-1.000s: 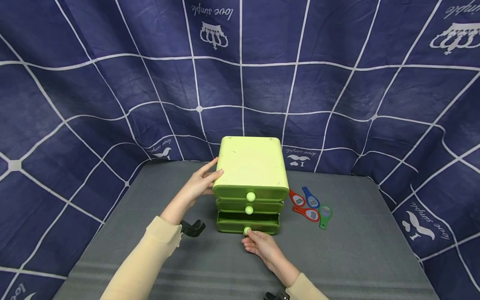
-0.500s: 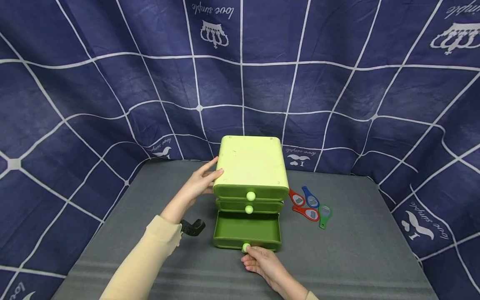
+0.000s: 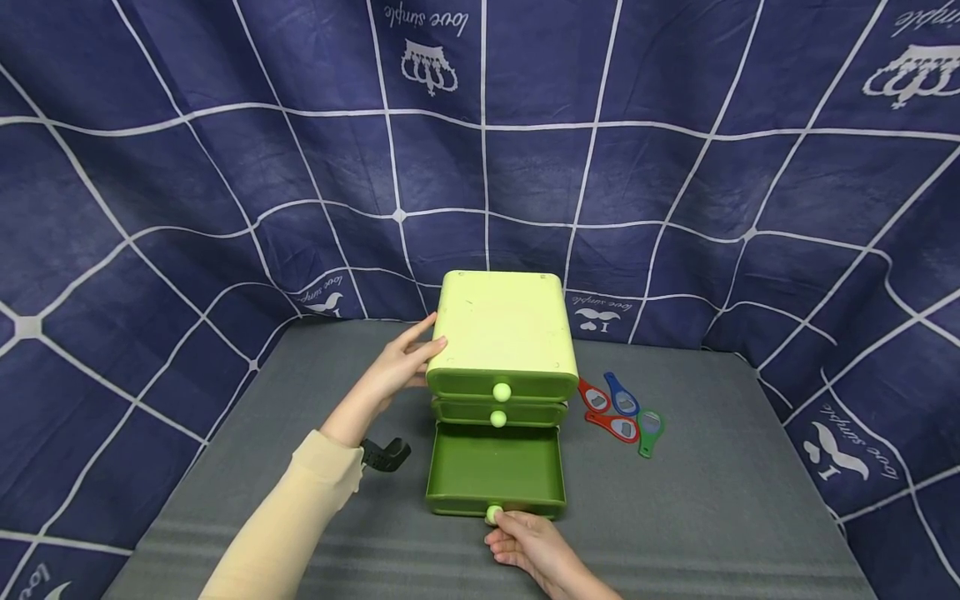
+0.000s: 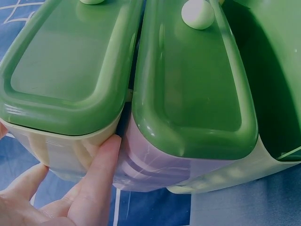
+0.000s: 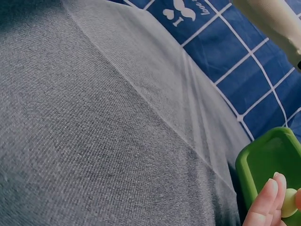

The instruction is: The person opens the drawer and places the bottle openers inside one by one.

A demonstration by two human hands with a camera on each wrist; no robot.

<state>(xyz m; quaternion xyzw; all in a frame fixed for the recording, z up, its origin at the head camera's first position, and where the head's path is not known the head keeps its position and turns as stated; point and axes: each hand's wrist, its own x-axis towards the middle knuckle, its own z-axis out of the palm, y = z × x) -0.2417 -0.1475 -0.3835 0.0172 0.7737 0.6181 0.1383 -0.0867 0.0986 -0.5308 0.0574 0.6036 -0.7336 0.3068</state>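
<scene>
One bottom drawer (image 3: 495,468) stands further out than before, green with pale round knob (image 3: 492,515). Right hand (image 3: 534,546) pinches knob; left hand (image 3: 397,365), fingers spread, touches cabinet (image 3: 506,321) side.

Left arm (image 3: 292,517): one, sleeved in cream; slants up and inward from the lower edge. Left wrist (image 3: 351,421): bare, nearly in line with the forearm. Left hand (image 3: 396,362): raised farther forward than its fellow; digits extend and spread apart. Right wrist (image 3: 573,577): bare; angles leftward. Right hand (image 3: 528,542): nearer the body; thumb and fingertips pinch, remaining fingers bend loosely.
</scene>
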